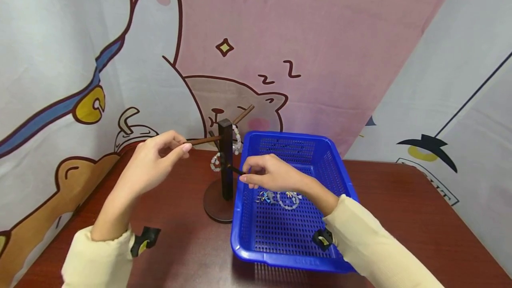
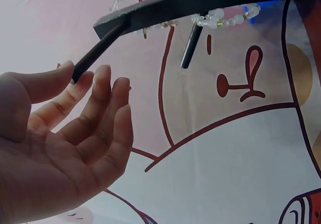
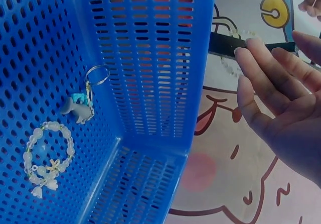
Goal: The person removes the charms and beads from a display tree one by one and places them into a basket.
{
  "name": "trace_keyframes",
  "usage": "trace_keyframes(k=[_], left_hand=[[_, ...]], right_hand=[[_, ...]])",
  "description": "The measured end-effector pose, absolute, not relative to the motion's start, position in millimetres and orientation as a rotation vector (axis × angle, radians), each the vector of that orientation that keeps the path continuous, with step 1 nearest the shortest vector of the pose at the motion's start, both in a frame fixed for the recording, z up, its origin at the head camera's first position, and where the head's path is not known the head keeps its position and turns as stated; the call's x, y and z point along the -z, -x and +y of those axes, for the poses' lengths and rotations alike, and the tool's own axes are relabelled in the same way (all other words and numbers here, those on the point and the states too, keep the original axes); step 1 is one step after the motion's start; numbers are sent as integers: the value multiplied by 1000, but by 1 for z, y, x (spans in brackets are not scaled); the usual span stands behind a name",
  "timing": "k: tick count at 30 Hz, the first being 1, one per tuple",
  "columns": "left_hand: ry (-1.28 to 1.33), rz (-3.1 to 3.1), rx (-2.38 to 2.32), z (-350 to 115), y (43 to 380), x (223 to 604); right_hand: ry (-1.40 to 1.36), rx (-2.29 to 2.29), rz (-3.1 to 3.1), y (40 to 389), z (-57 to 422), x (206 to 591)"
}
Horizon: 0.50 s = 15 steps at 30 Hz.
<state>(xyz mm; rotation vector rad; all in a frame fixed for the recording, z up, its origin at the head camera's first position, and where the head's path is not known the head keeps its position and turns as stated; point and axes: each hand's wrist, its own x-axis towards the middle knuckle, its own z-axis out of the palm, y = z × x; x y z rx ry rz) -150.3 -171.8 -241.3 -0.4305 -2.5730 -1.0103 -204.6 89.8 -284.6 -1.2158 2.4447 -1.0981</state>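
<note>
A dark wooden jewelry stand [image 1: 226, 183] with a round base and several pegs stands upright on the table. My left hand [image 1: 154, 161] pinches the tip of its left peg [image 1: 205, 140] between thumb and index finger; the other fingers [image 2: 103, 101] are loosely bent. On the front side, my right hand [image 1: 276, 173] holds the end of a lower dark peg [image 1: 236, 170] with its fingertips; the right wrist view hides that contact. One pale beaded bracelet [image 1: 238, 136] hangs from a rear peg, and another beaded bracelet [image 1: 214, 166] hangs lower on the left.
Right of the stand, close to it, sits a blue perforated plastic basket [image 1: 237, 234]. Inside lie a clear-beaded bracelet [image 3: 69, 146] with small charms and a keychain [image 3: 80, 109] with a grey figure and metal ring. A cartoon-printed cloth [image 1: 340, 34] hangs behind the reddish-brown table [image 1: 180, 243].
</note>
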Motion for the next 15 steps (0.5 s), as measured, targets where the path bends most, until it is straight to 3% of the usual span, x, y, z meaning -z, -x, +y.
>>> trace_keyframes(k=[15], left_hand=[[427,-2626,941,-181,170,236]], right_hand=[[1309,1040,2466,199,77,286]])
